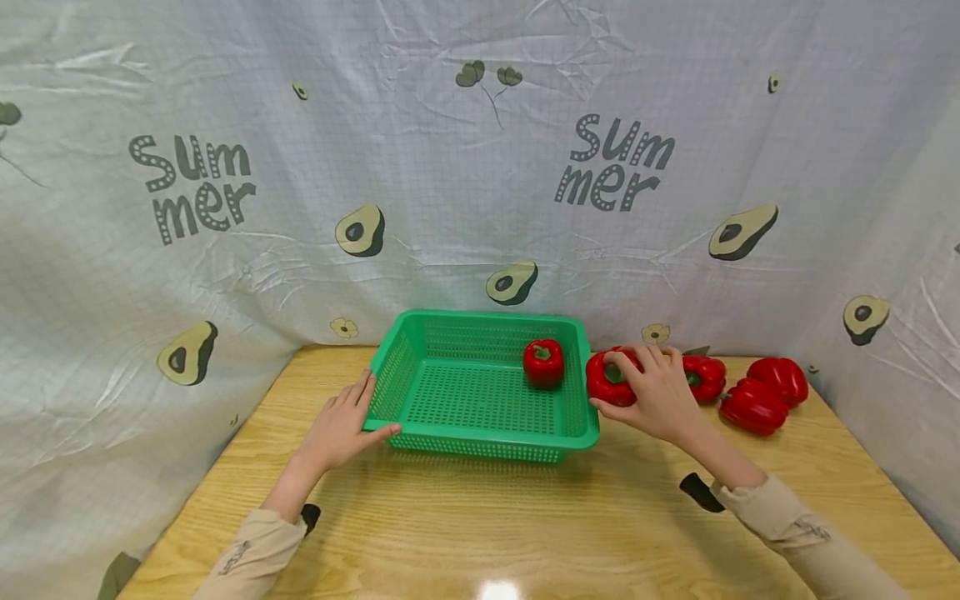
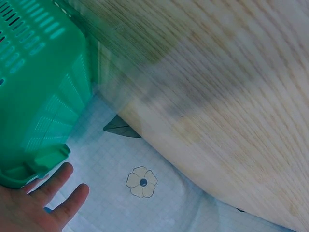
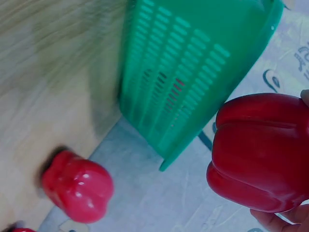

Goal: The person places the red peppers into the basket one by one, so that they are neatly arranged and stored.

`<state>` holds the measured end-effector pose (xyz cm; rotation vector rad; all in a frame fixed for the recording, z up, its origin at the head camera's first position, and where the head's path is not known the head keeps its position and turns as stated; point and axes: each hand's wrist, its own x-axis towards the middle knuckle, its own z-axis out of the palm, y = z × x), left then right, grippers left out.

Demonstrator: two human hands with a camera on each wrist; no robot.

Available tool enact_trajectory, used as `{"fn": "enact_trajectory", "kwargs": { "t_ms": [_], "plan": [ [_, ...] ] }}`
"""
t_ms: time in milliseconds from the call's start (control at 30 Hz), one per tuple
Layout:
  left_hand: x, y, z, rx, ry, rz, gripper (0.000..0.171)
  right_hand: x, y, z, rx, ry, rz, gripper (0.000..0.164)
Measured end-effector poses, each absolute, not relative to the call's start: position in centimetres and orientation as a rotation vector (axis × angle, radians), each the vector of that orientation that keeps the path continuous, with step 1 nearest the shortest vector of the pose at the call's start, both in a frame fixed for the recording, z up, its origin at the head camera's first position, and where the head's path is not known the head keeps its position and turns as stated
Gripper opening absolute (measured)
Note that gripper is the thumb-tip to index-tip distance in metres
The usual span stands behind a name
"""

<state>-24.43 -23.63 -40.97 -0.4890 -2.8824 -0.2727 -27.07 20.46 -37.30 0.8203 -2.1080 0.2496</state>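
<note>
A green plastic basket (image 1: pixel 480 443) with slotted sides stands on the table. One red bell pepper (image 1: pixel 543 364) is inside it, near the right wall. My left hand (image 1: pixel 341 425) rests on the basket's left rim, its fingers straight and its thumb over the front left corner. My right hand (image 1: pixel 660 396) grips another red bell pepper (image 3: pixel 263 152) by its sides, stem facing up, just outside the basket's right rim. In the right wrist view, this held pepper is above the table, and only some fingertips (image 3: pixel 270 221) show beside it.
Right of the basket lie further peppers: one red pepper (image 1: pixel 705 377) partly behind my right hand, another on its side (image 1: pixel 754 407), and a third (image 1: pixel 780 380) behind that. A printed white curtain (image 1: pixel 420 167) hangs behind the wooden table (image 1: pixel 450 517).
</note>
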Motion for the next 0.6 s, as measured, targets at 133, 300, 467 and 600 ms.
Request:
{"fn": "enact_trajectory", "kwargs": {
  "t_ms": [133, 300, 467, 600],
  "plan": [
    [-24.4, -23.6, -40.8, -0.486, -2.890, -0.279, 0.092, -27.1, 19.7, -36.8, 0.820, -2.114, 0.273, 0.071],
    [-24.4, -23.5, -40.7, -0.481, -2.901, -0.285, 0.092, -27.3, 18.3, -36.8, 0.821, -2.112, 0.284, 0.078],
    [-24.3, -23.5, -40.6, -0.476, -2.903, -0.277, 0.092, -27.7, 16.9, -37.1, 0.838, -2.110, 0.275, 0.076],
    [-24.3, -23.5, -40.7, -0.472, -2.901, -0.277, 0.092, -28.2, 16.0, -37.3, 0.851, -2.135, 0.277, 0.075]
  ]
}}
